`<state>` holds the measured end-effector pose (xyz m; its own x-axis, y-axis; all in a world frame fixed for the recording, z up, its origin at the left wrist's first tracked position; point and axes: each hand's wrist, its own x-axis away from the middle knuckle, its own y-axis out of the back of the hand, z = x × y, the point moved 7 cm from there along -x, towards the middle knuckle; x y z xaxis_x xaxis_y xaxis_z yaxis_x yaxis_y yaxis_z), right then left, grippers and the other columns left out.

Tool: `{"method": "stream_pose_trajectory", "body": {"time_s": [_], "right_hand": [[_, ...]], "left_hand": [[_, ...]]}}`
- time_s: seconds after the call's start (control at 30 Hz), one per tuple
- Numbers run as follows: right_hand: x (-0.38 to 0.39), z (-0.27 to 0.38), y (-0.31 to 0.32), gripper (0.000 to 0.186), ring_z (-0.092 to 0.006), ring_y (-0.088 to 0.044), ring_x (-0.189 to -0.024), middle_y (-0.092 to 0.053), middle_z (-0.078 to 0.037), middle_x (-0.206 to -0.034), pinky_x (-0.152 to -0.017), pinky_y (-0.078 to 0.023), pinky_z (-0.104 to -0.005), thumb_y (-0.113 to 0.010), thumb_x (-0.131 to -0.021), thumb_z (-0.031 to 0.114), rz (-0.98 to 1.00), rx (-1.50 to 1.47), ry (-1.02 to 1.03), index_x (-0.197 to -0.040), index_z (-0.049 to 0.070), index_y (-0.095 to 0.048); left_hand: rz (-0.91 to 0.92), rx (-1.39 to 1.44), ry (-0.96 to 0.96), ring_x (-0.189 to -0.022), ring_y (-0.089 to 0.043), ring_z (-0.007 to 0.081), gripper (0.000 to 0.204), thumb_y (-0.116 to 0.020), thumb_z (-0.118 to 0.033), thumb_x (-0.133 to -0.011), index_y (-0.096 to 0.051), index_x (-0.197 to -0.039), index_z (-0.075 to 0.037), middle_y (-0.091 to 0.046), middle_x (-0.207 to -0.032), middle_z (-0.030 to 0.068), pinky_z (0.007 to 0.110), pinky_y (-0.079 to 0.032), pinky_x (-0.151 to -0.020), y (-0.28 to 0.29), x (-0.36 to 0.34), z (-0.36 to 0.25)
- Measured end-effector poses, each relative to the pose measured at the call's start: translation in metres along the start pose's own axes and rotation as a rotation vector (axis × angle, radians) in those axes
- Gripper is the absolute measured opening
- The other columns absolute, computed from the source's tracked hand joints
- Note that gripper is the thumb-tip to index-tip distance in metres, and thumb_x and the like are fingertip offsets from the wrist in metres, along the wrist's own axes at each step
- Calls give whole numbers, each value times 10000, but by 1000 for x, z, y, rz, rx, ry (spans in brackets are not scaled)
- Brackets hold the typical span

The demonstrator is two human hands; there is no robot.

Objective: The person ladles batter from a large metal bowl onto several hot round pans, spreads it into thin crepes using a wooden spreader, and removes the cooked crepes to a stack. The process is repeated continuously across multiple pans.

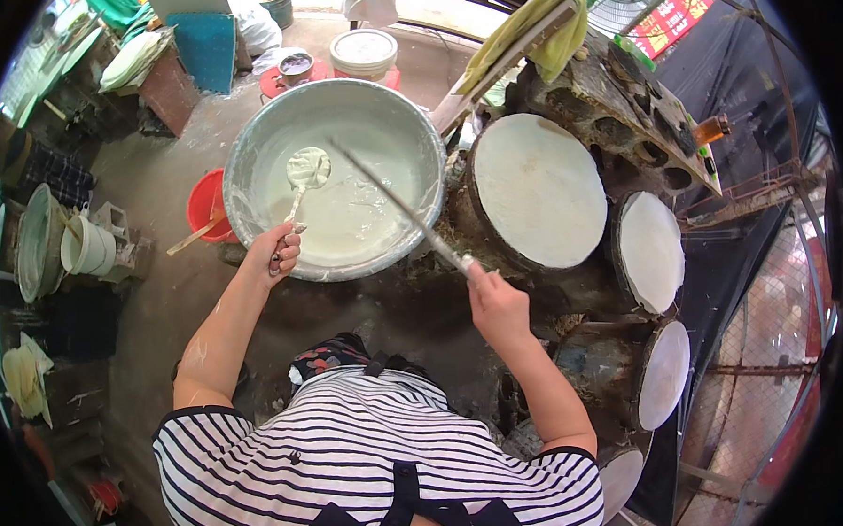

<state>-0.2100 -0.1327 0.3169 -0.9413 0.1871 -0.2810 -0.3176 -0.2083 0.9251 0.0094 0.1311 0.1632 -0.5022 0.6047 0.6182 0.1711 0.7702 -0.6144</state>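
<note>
My left hand [280,252] grips the handle of a flat round ladle [308,169] coated in pale batter, held over a large grey basin [242,177] of white liquid. My right hand [494,307] is closed on a long thin stick [390,194], which slants up and left over the basin, its tip near the ladle's head. To the basin's right, a large round griddle top [538,187] is covered with a flat white layer. Smaller white-covered rounds [651,251] continue down the right side.
A red bucket [203,216] with a wooden handle sits left of the basin. Behind are a white tub [363,49] and small pot [295,66]. A yellow cloth [548,27] hangs over a plank beside a blackened slab [641,131]. Buckets [87,249] and stacked items line the left.
</note>
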Motion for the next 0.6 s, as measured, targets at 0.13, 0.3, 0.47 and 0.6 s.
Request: {"method": "stream_pose_trajectory", "body": {"time_s": [0.13, 0.3, 0.47, 0.6], "right_hand": [[-24, 3, 16, 287, -289, -602, -613, -601, -130, -778, -496, -465, -389, -577, -835, 63, -365, -313, -56, -1122, 61, -558], [-54, 5, -81, 262, -368, -630, -752, -617, -235, -888, -598, -493, -433, -501, -871, 100, -152, -615, -394, -1111, -5, -510], [1, -24, -221, 232, -447, -589, -831, -604, -298, -851, -725, -461, -525, -463, -877, 185, 446, -374, -531, -1032, 12, -476], [70, -34, -137, 183, -426, -599, -728, -610, -242, -761, -612, -454, -493, -470, -898, 195, 52, -834, -750, -975, 31, -490]], "left_hand": [[33, -6, 12, -371, -319, 27, 173, -428, -227, -951, -477, -913, -66, -420, -603, -38, 175, -252, -292, -23, 14, -14], [11, -63, -24, -376, -327, 22, 177, -426, -224, -952, -481, -932, -57, -424, -611, -38, 165, -245, -281, -42, 47, -41], [-41, -278, -1, -375, -320, 32, 163, -438, -215, -936, -487, -914, -62, -393, -569, -42, 179, -246, -276, -74, 77, -61], [-98, -541, -7, -346, -295, 31, 182, -496, -231, -909, -538, -933, -56, -381, -536, -51, 194, -232, -271, -131, 93, -56]]}}
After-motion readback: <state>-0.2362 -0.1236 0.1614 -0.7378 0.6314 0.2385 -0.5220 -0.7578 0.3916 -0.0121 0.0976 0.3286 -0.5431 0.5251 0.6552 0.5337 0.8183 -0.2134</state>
